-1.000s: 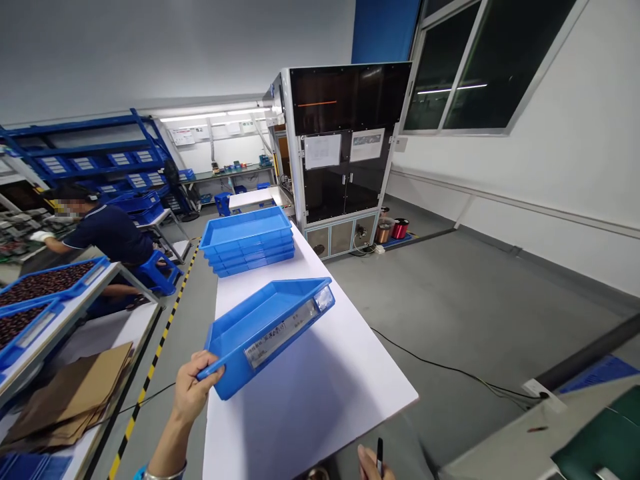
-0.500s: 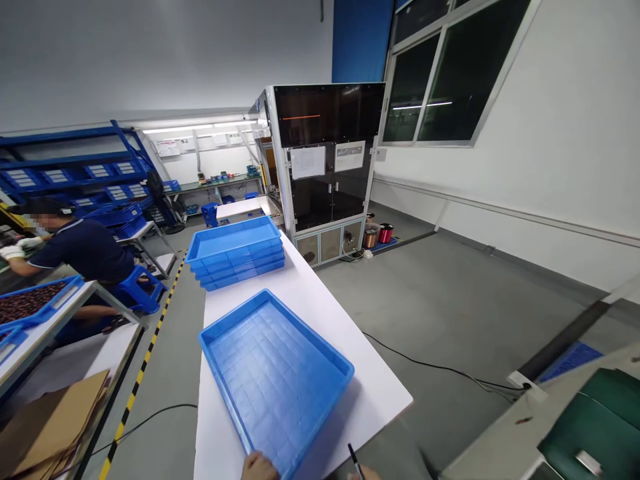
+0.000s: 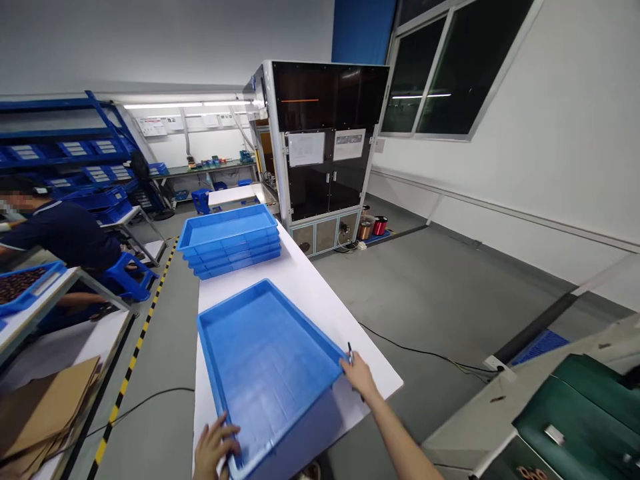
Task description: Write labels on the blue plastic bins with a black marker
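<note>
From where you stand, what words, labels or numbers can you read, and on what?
None can be read clearly.
White sheets on the black machine: too small.
Labels on the blue shelf bins: too small.
Papers on the far wall: too small.

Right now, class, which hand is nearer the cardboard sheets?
Left hand, holding the blue tray, across the aisle from the cardboard sheets; right hand is farther, beyond the tray.

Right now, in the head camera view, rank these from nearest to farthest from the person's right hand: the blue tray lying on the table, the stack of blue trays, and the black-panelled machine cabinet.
From the right hand, which holds a pen:
1. Blue plastic tray: touching the hand, on its left, on the white table.
2. Stack of blue trays: farther along the table, ahead and left.
3. Machine cabinet: farthest, ahead, beyond the table's far end.
</note>
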Tool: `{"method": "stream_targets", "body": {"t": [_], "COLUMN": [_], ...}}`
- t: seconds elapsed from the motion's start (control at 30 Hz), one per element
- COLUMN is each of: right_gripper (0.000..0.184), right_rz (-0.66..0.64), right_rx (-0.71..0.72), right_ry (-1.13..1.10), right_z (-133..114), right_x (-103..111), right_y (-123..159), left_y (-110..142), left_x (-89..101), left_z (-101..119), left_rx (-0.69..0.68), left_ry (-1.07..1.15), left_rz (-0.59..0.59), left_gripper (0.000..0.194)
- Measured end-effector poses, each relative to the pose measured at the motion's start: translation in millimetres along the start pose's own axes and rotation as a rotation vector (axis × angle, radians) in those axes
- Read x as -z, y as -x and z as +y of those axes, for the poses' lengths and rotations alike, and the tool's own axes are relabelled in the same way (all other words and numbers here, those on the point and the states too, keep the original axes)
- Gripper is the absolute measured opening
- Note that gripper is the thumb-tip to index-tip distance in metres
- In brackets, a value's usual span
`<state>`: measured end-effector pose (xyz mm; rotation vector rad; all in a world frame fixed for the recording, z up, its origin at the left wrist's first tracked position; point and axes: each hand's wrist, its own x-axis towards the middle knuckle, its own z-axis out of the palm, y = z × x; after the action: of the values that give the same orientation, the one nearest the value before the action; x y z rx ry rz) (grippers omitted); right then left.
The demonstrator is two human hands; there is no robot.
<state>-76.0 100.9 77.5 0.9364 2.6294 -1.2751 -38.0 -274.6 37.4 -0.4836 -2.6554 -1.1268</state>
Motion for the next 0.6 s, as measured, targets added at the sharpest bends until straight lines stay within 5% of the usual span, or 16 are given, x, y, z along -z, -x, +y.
{"method": "stream_targets", "body": {"t": [0.17,0.27,0.43,0.6], "right_gripper": [0.023,0.035,0.045,0.045], "right_rz": [0.053,0.098,0.173,0.361], "right_rx": [0.197,0.302,0.287,0.296], "right_ry": [-0.091,-0.184,-0.47,-0.476], "right_z": [-76.1,-110.1,-120.3,-113.5], "right_x": [66.7,95.5,124.8,150.4], "right_y": [5.6,32.7,71.1,84.3], "left_y": [-98.3,-129.6,-133.2,-121.0], "left_x": [84.6,113.2,109.2,109.7], "left_z": [53.3,81.3,112.2,146.9], "left_rx": [0.141,0.245,0.33,0.475], "left_ry": [0.572,0.804,0.927,0.969], "left_rz": [0.252,0.406,0.451,0.435], "left_gripper": [0.015,0.007,0.007,0.001]}}
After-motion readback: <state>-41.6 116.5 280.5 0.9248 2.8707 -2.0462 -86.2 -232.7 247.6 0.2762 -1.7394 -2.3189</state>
